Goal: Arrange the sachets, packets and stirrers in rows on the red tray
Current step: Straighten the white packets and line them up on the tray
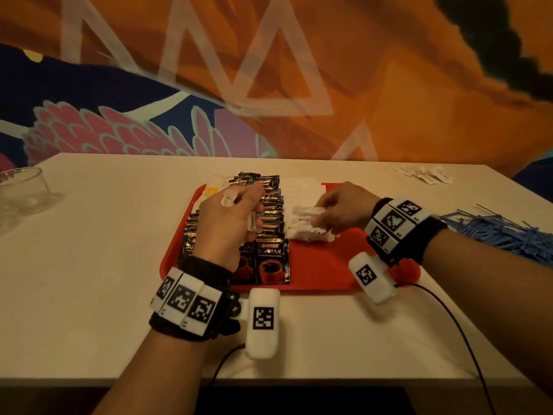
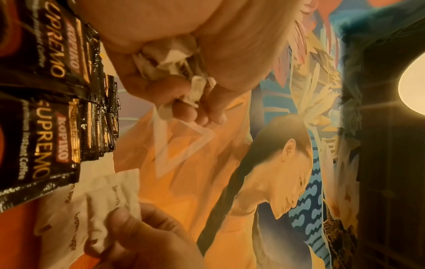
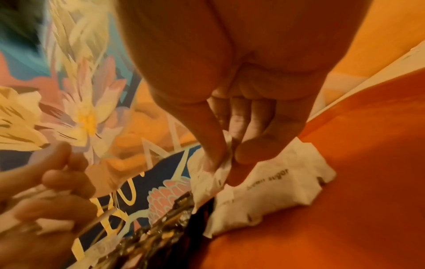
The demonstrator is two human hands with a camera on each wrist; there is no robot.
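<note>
A painted mural in orange, navy and pink backs a pale tabletop (image 1: 89,265). Over the red tray (image 1: 329,271), the left hand (image 1: 230,223) is curled round a crumpled bunch of white sachets (image 2: 170,58), held above two overlapping rows of black coffee packets (image 1: 270,262). The right hand (image 1: 344,211) pinches one white brown-sugar sachet (image 3: 218,163) between thumb and fingers, touching the row of white sugar sachets (image 1: 308,229) just right of the coffee. Blue stirrers (image 1: 502,232) lie heaped on the tabletop right of the tray. Small white packets, possibly more sachets (image 1: 425,175), sit at the far right corner; a glass bowl (image 1: 21,193) stands far left.
</note>
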